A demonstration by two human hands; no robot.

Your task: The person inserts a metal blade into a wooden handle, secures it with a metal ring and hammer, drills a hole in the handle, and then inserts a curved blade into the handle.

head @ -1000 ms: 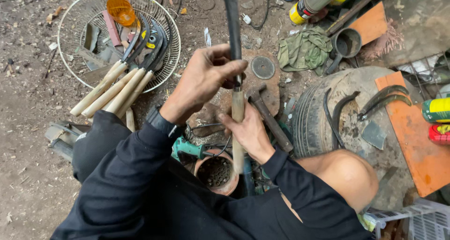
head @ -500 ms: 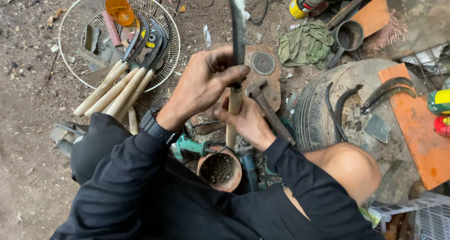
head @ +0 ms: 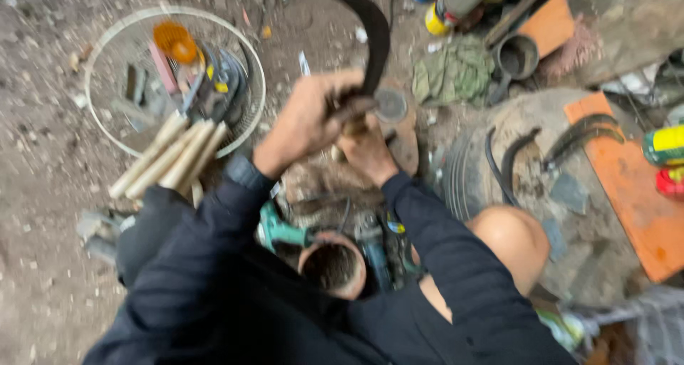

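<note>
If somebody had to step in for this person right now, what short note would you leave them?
Left hand: gripping the base of a dark curved blade.
Right hand: closed round the wooden handle just under it.
Blade meets handle between the hands; whether it is fully seated is too blurred to tell.
Nearby: spare wooden handles against the wire basket, more curved blades at right.

Counted: four pale wooden handles [head: 167, 158] across one wire basket [head: 100, 133]. Two curved blades [head: 581, 133] on one orange board [head: 627, 194]; one green rag [head: 452, 73].
</note>
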